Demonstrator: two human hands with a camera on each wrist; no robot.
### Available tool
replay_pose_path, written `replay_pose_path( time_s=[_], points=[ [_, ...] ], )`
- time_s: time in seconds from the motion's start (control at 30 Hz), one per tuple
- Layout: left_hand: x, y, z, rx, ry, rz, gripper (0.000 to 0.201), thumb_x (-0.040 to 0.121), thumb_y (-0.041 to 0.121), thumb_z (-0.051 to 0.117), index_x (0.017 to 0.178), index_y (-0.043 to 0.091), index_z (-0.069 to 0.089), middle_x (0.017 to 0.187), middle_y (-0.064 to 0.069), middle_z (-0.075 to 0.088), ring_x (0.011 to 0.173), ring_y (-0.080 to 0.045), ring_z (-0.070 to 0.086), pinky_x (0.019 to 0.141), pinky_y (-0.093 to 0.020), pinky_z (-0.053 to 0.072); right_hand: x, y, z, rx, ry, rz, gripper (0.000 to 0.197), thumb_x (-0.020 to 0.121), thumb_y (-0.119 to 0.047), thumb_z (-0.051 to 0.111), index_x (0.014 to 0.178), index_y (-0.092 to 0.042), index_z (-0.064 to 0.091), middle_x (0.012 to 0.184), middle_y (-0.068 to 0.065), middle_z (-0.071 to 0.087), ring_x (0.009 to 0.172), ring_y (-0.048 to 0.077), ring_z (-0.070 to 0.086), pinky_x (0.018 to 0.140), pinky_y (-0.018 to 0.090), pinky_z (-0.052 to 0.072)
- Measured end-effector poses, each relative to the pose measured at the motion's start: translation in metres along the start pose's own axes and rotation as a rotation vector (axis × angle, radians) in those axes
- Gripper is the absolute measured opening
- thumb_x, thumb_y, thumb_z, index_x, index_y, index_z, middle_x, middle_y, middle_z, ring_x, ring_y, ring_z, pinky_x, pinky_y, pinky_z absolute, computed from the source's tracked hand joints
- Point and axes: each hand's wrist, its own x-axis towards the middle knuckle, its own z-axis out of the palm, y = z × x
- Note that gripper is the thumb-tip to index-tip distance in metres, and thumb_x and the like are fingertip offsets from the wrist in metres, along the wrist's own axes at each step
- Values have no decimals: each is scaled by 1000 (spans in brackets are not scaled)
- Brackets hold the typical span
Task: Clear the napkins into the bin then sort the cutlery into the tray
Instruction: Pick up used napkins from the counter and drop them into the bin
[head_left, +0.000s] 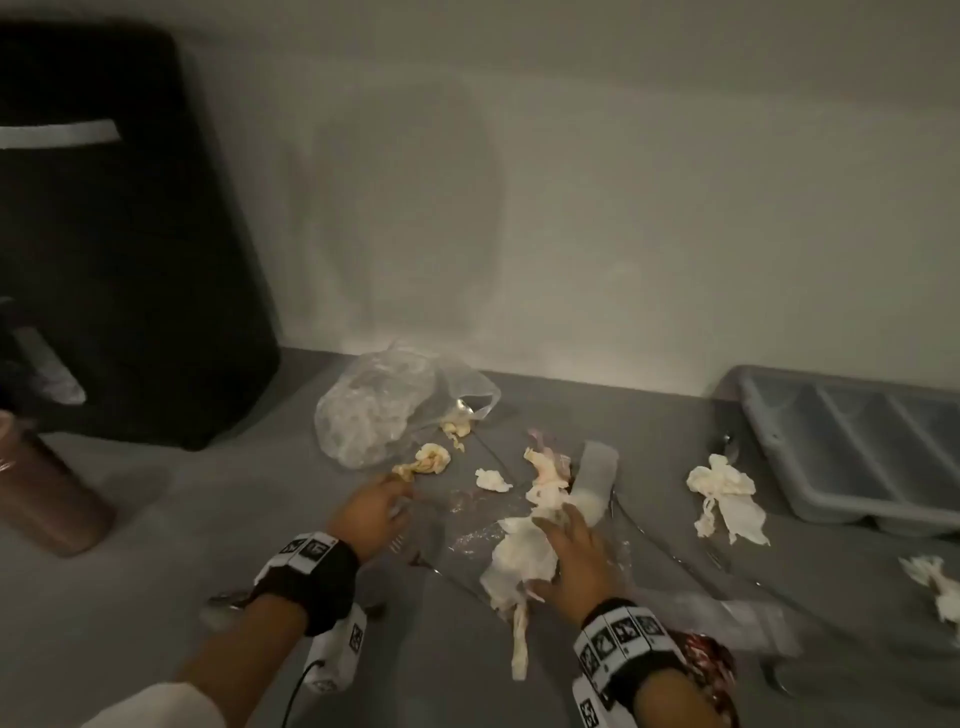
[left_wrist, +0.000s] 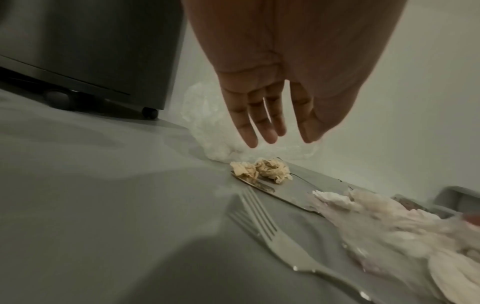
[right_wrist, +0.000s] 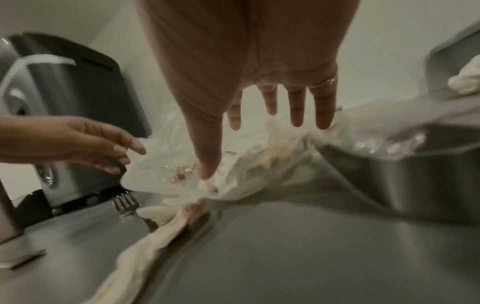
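My left hand (head_left: 371, 512) (left_wrist: 280, 139) hovers open, fingers straight, just short of a small crumpled yellowish napkin (head_left: 428, 460) (left_wrist: 262, 169) that lies on a knife (left_wrist: 275, 195). My right hand (head_left: 569, 551) (right_wrist: 249, 144) lies flat and spread on a large white napkin (head_left: 519, 556) (right_wrist: 246, 174), with the thumb touching it. A fork (head_left: 415, 551) (left_wrist: 262, 222) rests between the hands. More napkins lie at centre (head_left: 492, 479) and right (head_left: 724, 493). The black bin (head_left: 130, 234) stands back left. The grey cutlery tray (head_left: 852, 441) sits back right.
A clear plastic bag (head_left: 374, 410) lies by the wall behind the left hand. A brown tumbler (head_left: 47, 499) stands at the left edge. Spoons (head_left: 724, 447) lie beside the tray, and another napkin (head_left: 935, 582) is at far right. Thin plastic film lies under the right hand.
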Motion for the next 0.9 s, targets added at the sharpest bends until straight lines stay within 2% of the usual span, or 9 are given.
replay_pose_path(
  time_s=[0.1,0.23,0.33,0.43,0.5,0.63,0.73,0.8,0.9],
  points=[
    [23,3,-4,-14,12,23,30,79,14,59,108,10,63,124,-12,47,109,-27,54,101,-35,42,18,-6,4,-132,-80,97,85,74,-50,62,141,-42,11,156,-2,-14,141,31,4,112,52,27],
    [47,9,-1,-41,46,-10,41,75,10,68,114,13,60,131,-12,42,115,-25,50,104,-28,36,26,-7,6,-168,-35,95,55,75,-42,61,126,-34,44,143,0,31,135,30,18,108,49,29],
    [60,15,6,-55,24,-27,49,71,11,71,118,15,57,135,-12,37,120,-24,44,101,-23,33,32,-6,1,-214,-15,79,36,81,-26,56,117,-26,55,130,1,48,125,26,33,103,43,35],
    [65,21,5,-63,53,-20,53,70,9,68,120,18,55,142,-14,31,127,-30,35,107,-32,32,37,-3,-1,-184,2,83,25,82,-15,50,103,-23,61,116,2,59,115,24,44,97,36,40],
    [71,21,-3,40,213,14,57,70,12,66,124,19,51,146,-18,28,133,-38,29,112,-45,26,38,2,-5,-79,15,95,24,82,-9,51,96,-24,63,105,3,60,108,23,52,92,29,41],
    [94,16,-29,309,374,-139,87,70,30,72,141,27,22,156,-16,0,143,-38,-4,112,-61,-3,41,19,-13,131,59,127,32,84,1,48,75,-28,59,86,2,60,80,18,60,72,12,46],
    [115,7,-43,346,290,-334,115,63,35,79,143,34,-5,153,-13,-24,140,-42,-14,108,-69,5,40,28,-29,237,205,116,29,84,4,51,74,-21,63,79,3,62,75,19,57,71,22,46],
    [129,-1,-47,288,205,-431,128,59,31,83,140,37,-15,150,-10,-31,141,-45,-3,107,-70,18,34,32,-41,294,293,113,31,83,8,52,70,-19,58,74,4,61,69,19,57,61,13,41],
    [145,-23,-45,230,-8,-496,133,59,23,85,140,32,-21,148,-12,-36,140,-43,14,109,-57,32,21,29,-64,427,380,138,49,67,21,60,62,-27,48,58,-17,49,49,-4,44,64,-9,36]
  ],
)
